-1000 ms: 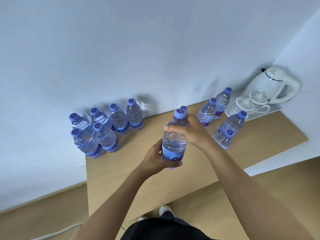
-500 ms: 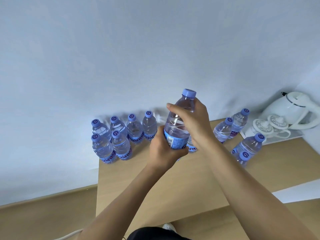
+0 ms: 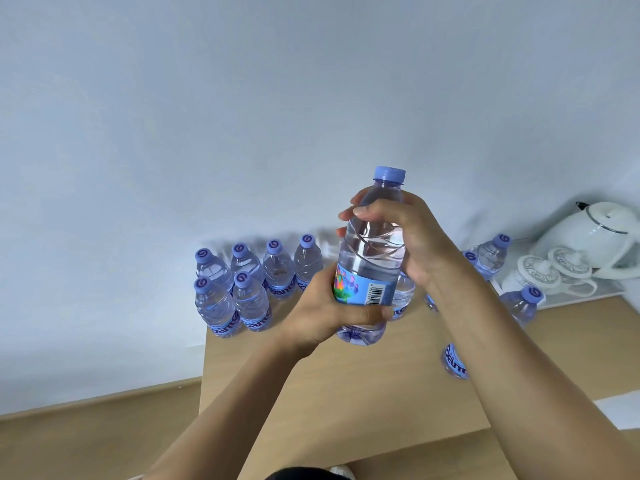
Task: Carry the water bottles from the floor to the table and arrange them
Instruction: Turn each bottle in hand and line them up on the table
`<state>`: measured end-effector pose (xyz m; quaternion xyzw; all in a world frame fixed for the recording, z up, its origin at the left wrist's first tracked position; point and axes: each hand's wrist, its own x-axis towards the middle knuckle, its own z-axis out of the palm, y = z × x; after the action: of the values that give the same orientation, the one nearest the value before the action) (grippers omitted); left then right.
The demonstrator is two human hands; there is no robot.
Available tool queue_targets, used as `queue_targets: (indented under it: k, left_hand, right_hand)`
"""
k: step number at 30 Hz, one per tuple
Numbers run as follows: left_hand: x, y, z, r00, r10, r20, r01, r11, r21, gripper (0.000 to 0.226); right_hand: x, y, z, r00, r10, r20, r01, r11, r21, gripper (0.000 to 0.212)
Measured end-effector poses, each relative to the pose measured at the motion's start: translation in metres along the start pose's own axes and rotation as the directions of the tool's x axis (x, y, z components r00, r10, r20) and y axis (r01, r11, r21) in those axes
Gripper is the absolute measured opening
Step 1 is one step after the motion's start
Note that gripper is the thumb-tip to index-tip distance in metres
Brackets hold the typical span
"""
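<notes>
Holding one water bottle upright above the desk: left hand wrapped round its label, right hand round its shoulder. Step: placing. Next: set it beside the six-bottle cluster, far left. Loose bottles, kettle and cups crowd the far right.

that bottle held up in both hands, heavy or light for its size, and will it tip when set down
The held bottle looks nearly full, so probably fairly heavy; the left hand grips low, the right hand high. Tall and narrow, it may tip if nudged. Its thin ribbed wall would likely give slightly under a firm grip.
</notes>
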<state>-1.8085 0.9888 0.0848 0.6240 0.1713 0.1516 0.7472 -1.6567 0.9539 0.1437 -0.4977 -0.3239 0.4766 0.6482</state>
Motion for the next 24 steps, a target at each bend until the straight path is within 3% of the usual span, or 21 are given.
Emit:
queue_targets:
  k: [5, 7, 10, 14, 19, 24]
  left_hand:
    - [-0.001, 0.001, 0.009, 0.982, 0.011, -0.19, -0.006, 1.0, 0.025, 0.034]
    - [-0.001, 0.002, 0.012, 0.961, 0.036, -0.276, -0.008, 0.995, 0.103, 0.043]
    - [-0.004, 0.002, 0.013, 0.956, 0.053, -0.289, -0.011, 0.989, 0.145, 0.052]
    - [-0.006, 0.009, 0.008, 0.986, -0.01, -0.169, 0.014, 1.0, 0.026, 0.048]
    - [-0.011, 0.02, 0.002, 0.999, 0.016, 0.045, -0.017, 1.0, 0.021, 0.031]
    - [-0.013, 0.02, 0.003, 0.999, 0.043, -0.01, -0.043, 0.999, -0.001, 0.023]
  right_hand:
    - [-0.007, -0.006, 0.01, 0.974, -0.16, -0.158, 0.119, 0.963, -0.242, 0.033]
    - [-0.009, -0.005, 0.018, 0.959, -0.186, -0.214, 0.134, 0.962, -0.238, 0.029]
    - [-0.011, -0.005, 0.024, 0.935, -0.196, -0.295, 0.141, 0.97, -0.198, 0.02]
    - [-0.012, -0.016, 0.019, 0.964, -0.155, -0.217, 0.135, 0.985, -0.106, 0.013]
    - [-0.01, -0.026, 0.012, 0.994, -0.106, -0.04, 0.108, 0.993, 0.055, 0.017]
    - [-0.011, -0.028, 0.014, 0.992, -0.121, 0.018, 0.121, 0.992, 0.023, 0.012]
